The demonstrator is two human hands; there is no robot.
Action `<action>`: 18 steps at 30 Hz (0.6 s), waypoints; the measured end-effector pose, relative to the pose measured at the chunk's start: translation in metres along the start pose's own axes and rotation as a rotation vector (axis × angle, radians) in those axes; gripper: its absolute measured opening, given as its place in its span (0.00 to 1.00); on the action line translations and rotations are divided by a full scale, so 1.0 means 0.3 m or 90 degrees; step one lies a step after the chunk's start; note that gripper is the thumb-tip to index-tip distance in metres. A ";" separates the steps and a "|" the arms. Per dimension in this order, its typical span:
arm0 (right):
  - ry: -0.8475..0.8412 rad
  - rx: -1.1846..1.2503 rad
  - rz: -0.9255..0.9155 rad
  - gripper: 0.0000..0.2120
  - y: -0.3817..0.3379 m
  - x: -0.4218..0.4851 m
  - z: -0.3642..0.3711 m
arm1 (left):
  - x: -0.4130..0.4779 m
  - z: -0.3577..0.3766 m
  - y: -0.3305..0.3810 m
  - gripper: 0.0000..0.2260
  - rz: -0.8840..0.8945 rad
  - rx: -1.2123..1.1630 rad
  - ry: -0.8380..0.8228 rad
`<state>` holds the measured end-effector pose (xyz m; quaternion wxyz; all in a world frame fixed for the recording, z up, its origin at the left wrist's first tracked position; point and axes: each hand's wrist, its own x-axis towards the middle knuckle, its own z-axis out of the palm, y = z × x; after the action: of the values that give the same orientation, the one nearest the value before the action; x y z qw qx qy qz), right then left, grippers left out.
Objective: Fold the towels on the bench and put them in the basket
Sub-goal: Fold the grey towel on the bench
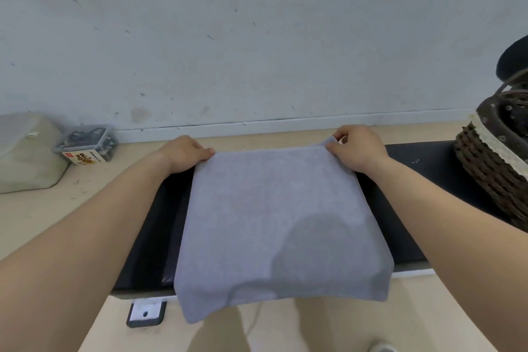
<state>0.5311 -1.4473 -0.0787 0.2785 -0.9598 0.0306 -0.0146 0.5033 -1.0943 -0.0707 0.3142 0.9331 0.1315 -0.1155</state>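
One grey towel (274, 217) lies spread across the black counter (428, 168), its far edge near the wall side and its near edge hanging over the front lip toward the floor. It is the only towel in view. Two hands work it, one at each far corner. The left hand (185, 154) pinches the far left corner between thumb and fingers, knuckles up, the corner lying flat on the counter. The right hand (357, 148) pinches the far right corner in the same way — that corner is lifted into a small peak above the surface. Both forearms reach in from the near side, either side of the cloth.

One woven basket (491, 177) stands on the right end of the counter, well apart from the towel, dark brown with a pale band along its rim; only part of it shows, and what is inside cannot be made out.

On the floor to the left sit two other things — one clear plastic box (85, 143) with a printed label, and one pale lumpy bag (25, 151) just beside it. A small black and white bracket (145, 313) shows below the counter's front edge.
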 end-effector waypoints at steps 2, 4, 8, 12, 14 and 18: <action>-0.024 0.041 -0.009 0.07 0.005 0.017 -0.008 | 0.004 -0.008 0.013 0.09 0.041 -0.078 0.020; -0.039 0.058 -0.024 0.06 0.010 0.031 -0.022 | 0.005 -0.019 0.019 0.08 0.061 -0.125 0.047; -0.032 0.120 -0.036 0.05 0.003 0.064 -0.069 | 0.000 -0.064 0.040 0.09 0.084 -0.185 0.128; -0.023 0.301 -0.015 0.04 -0.072 0.073 -0.139 | -0.028 -0.119 0.087 0.08 0.089 -0.287 0.177; -0.018 0.357 -0.024 0.03 -0.117 0.069 -0.182 | -0.048 -0.154 0.112 0.07 0.105 -0.330 0.201; -0.002 0.421 -0.065 0.02 -0.168 0.035 -0.248 | -0.105 -0.216 0.136 0.06 0.146 -0.358 0.238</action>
<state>0.5409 -1.4453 0.0113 0.5736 -0.8180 -0.0242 -0.0361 0.4952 -1.0911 0.0116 0.5399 0.8240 0.1079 0.1341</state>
